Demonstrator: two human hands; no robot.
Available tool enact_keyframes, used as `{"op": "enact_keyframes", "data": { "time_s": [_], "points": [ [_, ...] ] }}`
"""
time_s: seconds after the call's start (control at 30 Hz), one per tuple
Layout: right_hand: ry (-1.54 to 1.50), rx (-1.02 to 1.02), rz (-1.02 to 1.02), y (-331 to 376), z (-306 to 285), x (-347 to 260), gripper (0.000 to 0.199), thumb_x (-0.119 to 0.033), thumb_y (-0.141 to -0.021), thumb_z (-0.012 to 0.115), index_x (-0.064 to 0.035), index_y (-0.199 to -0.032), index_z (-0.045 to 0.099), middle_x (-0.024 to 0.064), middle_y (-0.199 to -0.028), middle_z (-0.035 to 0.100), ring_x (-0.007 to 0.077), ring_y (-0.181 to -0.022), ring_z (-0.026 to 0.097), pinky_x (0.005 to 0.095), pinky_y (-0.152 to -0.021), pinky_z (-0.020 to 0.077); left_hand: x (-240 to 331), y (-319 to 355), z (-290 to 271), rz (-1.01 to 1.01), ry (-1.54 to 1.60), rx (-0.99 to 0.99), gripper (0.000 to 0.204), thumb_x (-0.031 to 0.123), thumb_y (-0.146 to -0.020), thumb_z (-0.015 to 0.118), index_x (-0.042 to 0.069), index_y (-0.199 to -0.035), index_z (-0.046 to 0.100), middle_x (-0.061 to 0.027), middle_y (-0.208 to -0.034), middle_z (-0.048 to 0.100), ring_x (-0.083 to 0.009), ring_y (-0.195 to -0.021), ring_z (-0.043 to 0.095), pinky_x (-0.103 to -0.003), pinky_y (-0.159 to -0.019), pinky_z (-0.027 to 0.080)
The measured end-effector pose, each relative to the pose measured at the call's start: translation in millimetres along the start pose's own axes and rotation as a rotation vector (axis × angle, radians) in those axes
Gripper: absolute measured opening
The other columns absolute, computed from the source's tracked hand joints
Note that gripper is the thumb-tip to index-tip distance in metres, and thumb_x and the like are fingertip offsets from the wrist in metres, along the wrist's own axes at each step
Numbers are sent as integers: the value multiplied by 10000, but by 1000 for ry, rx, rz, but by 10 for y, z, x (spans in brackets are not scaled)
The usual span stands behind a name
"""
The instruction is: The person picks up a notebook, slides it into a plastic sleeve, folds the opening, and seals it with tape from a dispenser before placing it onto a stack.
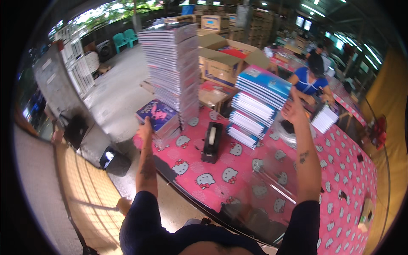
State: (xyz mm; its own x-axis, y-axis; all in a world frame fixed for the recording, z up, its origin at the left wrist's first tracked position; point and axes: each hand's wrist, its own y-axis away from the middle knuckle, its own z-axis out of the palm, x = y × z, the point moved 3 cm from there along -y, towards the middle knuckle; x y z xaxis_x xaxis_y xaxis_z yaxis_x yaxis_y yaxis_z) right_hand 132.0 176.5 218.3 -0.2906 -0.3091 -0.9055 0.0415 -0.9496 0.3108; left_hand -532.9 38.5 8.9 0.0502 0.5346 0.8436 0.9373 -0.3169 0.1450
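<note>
Reaching out from the near edge, both forearms stretch over a worktop (340,170) covered in a pink cloth printed with white cartoon cat faces. The left hand (145,127) rests its fingers on the near edge of a short stack of purple-covered notebooks (158,117) at the far left corner of the worktop; whether it grips them cannot be told. That stack lies flat, its long axis running from near left to far right, covers up. The right hand (293,108) is raised above the worktop with fingers loosely curled and nothing visibly in it, just right of a leaning pile of blue-and-white notebooks (257,106) whose spines face near and left. Between the two arms stands a black tape dispenser (211,142), its length running near to far. Behind the purple stack rises a tall stack of notebooks (172,63). Farther off sit open cardboard boxes (225,59), and a person in a blue top (309,80) works at the far right. The room is a roofed warehouse with a concrete floor (119,89) and stacked cartons at the back.
</note>
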Motion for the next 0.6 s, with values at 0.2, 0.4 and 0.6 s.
{"op": "enact_keyframes", "data": {
  "time_s": [0.2, 0.4, 0.6],
  "points": [
    [-121, 125, -126, -58, 271, -54, 547, -407, -660, 841, -60, -1016, 614, 37, -903, 626, 150, -799, 587, 324, -703, 457, 982, 2077, 113, 933, 601, 57, 454, 163, -917, 656, 4, -1319, 515, -168, -1196, 564, -268, -1053, 581, -408, -915, 468],
    [-219, 289, -723, 481, 953, -208, 363, -246, -727, 790, 26, -894, 619, 78, -847, 615, 145, -750, 567, 316, -720, 477, 2008, 3775, 560, 224, 1095, -1093, 518, 314, -905, 701, 27, -1292, 511, -84, -1117, 578, -189, -977, 591, -359, -890, 483],
    [-360, -41, -893, 1595, 1017, 737, 752, -215, -770, 798, -39, -1348, 351, 129, -1292, 456, 190, -1105, 502, 345, -934, 436, 2100, 3990, 97, -33, 1581, -1525, 579, 128, -742, 661, 20, -1294, 521, -131, -1248, 618, -303, -1163, 581, -461, -1036, 454]
  ]
}}
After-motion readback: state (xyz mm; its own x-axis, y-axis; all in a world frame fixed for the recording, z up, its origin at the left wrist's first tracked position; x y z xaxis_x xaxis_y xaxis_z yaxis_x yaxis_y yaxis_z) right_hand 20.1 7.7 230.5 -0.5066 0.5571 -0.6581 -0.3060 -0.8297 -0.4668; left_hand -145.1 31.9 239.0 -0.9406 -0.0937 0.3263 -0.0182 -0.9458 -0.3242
